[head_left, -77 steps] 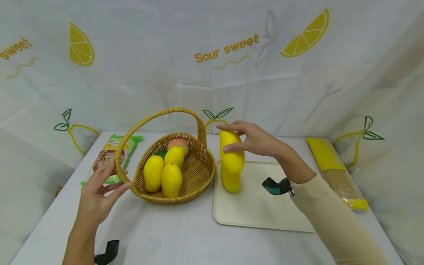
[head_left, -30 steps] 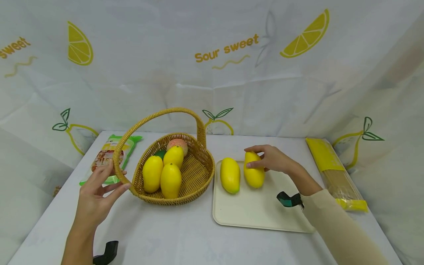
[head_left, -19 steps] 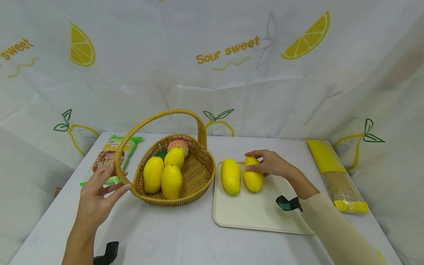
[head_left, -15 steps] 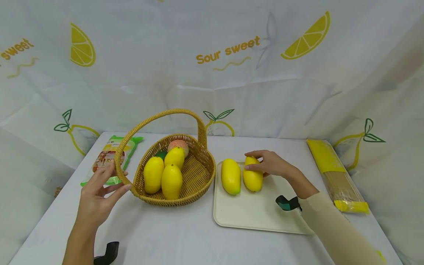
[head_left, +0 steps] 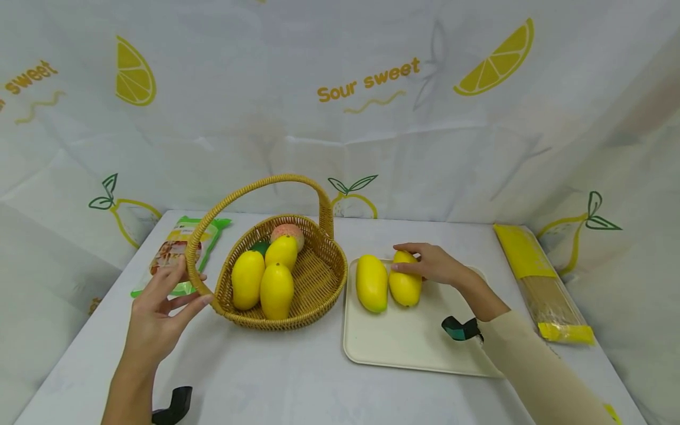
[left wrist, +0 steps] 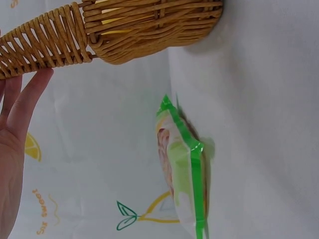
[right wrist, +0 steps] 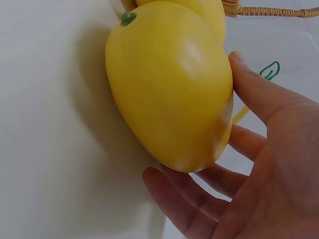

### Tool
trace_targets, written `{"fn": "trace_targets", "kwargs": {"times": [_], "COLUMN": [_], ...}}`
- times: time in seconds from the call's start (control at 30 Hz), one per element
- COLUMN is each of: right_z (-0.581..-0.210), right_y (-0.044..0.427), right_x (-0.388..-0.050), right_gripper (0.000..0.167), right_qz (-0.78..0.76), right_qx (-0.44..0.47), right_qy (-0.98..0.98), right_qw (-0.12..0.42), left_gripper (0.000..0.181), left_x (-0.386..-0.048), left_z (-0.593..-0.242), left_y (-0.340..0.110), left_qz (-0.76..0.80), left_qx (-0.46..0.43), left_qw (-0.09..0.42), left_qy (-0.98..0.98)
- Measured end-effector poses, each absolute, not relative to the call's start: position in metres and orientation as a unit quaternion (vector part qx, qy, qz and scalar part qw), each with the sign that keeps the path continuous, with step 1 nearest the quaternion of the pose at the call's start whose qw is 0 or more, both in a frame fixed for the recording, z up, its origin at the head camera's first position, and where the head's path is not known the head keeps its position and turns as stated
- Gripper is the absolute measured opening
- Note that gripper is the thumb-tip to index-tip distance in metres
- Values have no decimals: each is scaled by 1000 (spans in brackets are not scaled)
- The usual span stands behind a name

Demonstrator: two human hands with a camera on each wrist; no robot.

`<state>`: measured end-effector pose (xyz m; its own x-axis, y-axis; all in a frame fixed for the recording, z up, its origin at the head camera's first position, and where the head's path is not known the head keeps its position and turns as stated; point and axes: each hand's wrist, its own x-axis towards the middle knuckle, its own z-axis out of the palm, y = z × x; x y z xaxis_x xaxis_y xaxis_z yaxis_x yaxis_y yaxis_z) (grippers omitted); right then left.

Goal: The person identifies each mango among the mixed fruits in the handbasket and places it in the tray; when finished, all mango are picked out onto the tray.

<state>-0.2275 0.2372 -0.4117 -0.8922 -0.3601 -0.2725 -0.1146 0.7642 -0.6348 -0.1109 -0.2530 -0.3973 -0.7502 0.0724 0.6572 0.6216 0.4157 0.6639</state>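
My left hand [head_left: 156,316] holds the side of the wicker basket's handle [head_left: 212,206] between thumb and fingers. Three yellow mangoes [head_left: 277,292], a pinkish round fruit [head_left: 289,234] and a mostly hidden green thing [head_left: 260,247] lie inside the basket [head_left: 313,289]. On the cream tray [head_left: 414,348], my right hand [head_left: 438,265] holds a mango [head_left: 406,288], thumb on one side and fingers curled round its far end. Another mango [head_left: 371,283] lies just left of it. In the right wrist view, the held mango [right wrist: 169,89] overlaps that second one.
A green-edged food packet [head_left: 177,251] lies behind my left hand, at the table's back left. At the right edge lies a yellow pack of noodles [head_left: 542,283]. A white curtain [head_left: 265,118] printed with lemons hangs behind the table.
My right hand has lowered the mango from above the other one onto the tray to its right, then shifted it slightly left beside it. My left hand stays on the basket handle.
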Motion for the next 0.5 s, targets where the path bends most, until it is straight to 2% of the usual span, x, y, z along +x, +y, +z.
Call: {"fn": "trace_targets", "kwargs": {"times": [0.13, 0.5], "right_z": [-415, -412], "right_y": [237, 233], "right_x": [-227, -226], "right_gripper": [70, 72], "right_qz": [-298, -279], "right_qx": [-135, -120], "right_qy": [928, 937], "right_qw": [177, 173], "left_gripper": [83, 76], "left_x": [-110, -112], "left_z": [-397, -398], "left_y": [-253, -253], "left_qz": [-487, -508], "left_qx": [-205, -229], "left_qw": [269, 280], "left_qy": [-805, -782]}}
